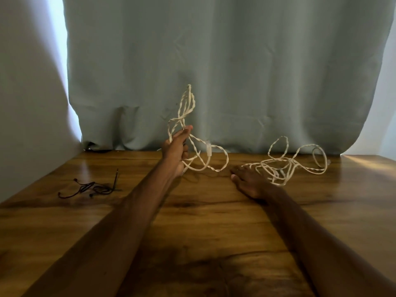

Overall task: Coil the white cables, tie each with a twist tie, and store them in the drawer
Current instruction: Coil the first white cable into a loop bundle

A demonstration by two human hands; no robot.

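Dark thin twist ties (90, 188) lie tangled at the left on the glossy wooden surface (192, 232). The left hand (176, 151) is closed around a twisted white cable (186, 108), its loops raised before the grey-green curtain (214, 61). The right hand (250, 182) lies flat and open, touching a second loose white cable (300, 163). No writing is readable.

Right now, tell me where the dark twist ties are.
In the head view, the dark twist ties lie in a loose bunch on the wooden table at the left, near the wall and apart from the left hand holding a white cable.
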